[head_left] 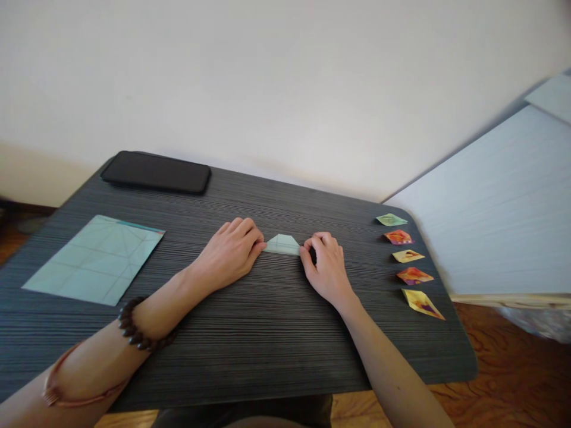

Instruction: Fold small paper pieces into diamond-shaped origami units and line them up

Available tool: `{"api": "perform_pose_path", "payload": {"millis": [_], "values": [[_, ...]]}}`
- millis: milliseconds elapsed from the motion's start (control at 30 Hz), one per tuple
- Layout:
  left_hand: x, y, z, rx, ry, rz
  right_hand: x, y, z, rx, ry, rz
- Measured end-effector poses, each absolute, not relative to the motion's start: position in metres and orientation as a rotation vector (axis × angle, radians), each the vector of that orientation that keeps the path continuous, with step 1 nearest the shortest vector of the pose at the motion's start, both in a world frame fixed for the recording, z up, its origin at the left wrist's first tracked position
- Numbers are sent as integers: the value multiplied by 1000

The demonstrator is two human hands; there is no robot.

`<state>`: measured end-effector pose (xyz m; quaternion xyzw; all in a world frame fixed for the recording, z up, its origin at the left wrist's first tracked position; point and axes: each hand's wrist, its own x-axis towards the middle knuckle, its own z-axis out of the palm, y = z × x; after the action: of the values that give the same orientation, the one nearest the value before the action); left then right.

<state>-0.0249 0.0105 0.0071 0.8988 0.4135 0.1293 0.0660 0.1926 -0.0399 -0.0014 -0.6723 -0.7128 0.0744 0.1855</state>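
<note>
A small pale green piece of folded paper (282, 244) lies near the middle of the dark table, its top cut off flat between two slanted sides. My left hand (236, 248) pinches its left end between thumb and curled fingers. At the opposite end, my right hand (325, 261) has its thumb and bent fingers closed on the right corner. Both corners of the paper are partly hidden by my fingertips.
Pale green creased sheets (96, 261) lie at the left. A black phone (156, 172) rests near the back edge. Several folded paper pieces, among them a red-orange one (414, 276), form a column at the right. Beyond stands a white surface (499, 208); a wall rises behind.
</note>
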Motion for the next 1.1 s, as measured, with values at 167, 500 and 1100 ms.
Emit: {"api": "perform_pose_path", "payload": {"millis": [167, 500, 1100], "values": [[-20, 6, 8, 2744, 1360, 375, 195, -39, 2, -1844, -1991, 289], [-19, 4, 9, 2752, 1439, 351, 198, -32, 2, -1874, -1940, 367], [-20, 4, -1, 2699, 1261, 554, 193, -37, 4, -1794, -1941, 387]]}}
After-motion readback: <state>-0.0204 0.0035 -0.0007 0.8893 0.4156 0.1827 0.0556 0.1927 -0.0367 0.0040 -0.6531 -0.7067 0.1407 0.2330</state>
